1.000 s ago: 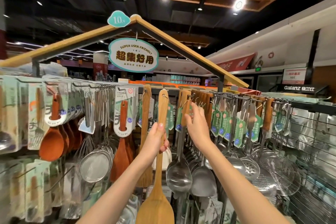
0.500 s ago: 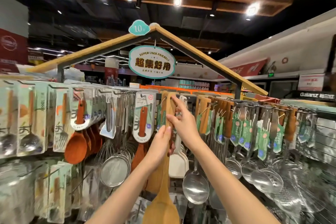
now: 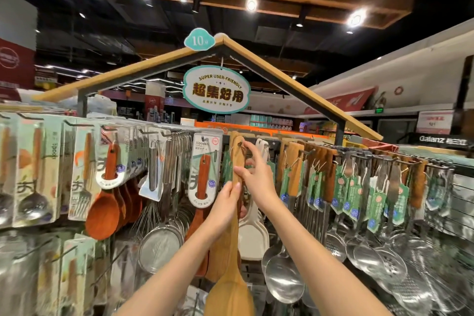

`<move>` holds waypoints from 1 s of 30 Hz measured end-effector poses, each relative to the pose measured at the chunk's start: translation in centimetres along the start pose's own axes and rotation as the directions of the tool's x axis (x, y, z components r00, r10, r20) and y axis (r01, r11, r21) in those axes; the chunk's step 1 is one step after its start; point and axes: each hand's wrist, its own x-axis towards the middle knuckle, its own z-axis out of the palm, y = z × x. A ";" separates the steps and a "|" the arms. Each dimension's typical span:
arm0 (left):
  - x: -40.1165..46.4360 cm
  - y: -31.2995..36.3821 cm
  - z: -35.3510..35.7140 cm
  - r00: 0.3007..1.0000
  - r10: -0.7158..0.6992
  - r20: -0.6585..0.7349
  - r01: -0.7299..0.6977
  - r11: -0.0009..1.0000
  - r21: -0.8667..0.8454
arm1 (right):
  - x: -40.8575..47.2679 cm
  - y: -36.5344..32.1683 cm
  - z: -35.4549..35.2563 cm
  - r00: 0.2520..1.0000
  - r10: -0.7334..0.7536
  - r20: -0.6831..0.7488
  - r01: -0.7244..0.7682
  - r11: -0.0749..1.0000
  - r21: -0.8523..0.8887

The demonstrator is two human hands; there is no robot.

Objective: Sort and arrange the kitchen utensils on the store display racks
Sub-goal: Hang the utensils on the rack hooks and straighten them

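Spatula (image 3: 234,251) of pale wood hangs upright at the middle of the display rack (image 3: 384,155), its handle top level with the hooks. Left hand (image 3: 225,209) grips the handle's middle; right hand (image 3: 256,174) pinches its top, beside white spatulas (image 3: 252,233).

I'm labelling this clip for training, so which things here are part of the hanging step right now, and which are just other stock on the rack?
In the job:
- wooden spatula, held upright
- left hand, gripping its handle
- right hand, fingers at the handle's top

Just hanging nearby:
- packaged wooden spoon
- white spatula
- steel ladle
- mesh strainer
- oval sign
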 end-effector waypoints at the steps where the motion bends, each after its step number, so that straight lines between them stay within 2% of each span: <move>1: 0.3 -0.2 -0.1 1.000 -0.013 0.000 0.013 1.000 -0.009 | 0.3 0.3 0.1 1.000 0.006 0.002 -0.006 1.000 -0.010; 4: 1.2 -1.2 -0.8 0.999 -0.038 0.022 0.038 0.999 0.025 | 1.5 1.0 0.6 0.999 0.046 0.019 -0.045 0.998 -0.035; 10: 1.3 -3.8 -2.7 0.999 -0.044 -0.005 0.044 0.967 0.251 | 4.3 3.4 1.7 0.998 0.042 -0.047 -0.051 0.975 -0.216; 15: 0.8 -4.7 -4.0 0.999 0.025 -0.033 -0.009 0.912 0.410 | 4.7 4.4 2.5 0.999 0.038 -0.032 -0.043 0.983 -0.180; 19: -0.2 -4.5 -4.6 0.997 0.078 -0.022 -0.054 0.849 0.525 | 3.7 4.9 2.6 0.999 0.034 -0.032 -0.045 0.873 -0.485; 22: -1.2 -4.6 -4.8 0.995 0.100 0.004 -0.082 0.784 0.615 | 2.2 5.4 1.8 0.996 0.077 0.044 -0.036 0.811 -0.584; 27: -3.4 -5.8 -4.9 0.998 0.069 0.002 -0.048 0.676 0.735 | -2.1 6.8 0.0 0.982 0.054 0.178 0.061 0.809 -0.584; 30: -5.6 -7.3 -4.9 0.998 0.056 0.015 -0.046 0.612 0.790 | -5.4 7.6 -1.0 0.961 0.103 0.257 0.082 0.781 -0.619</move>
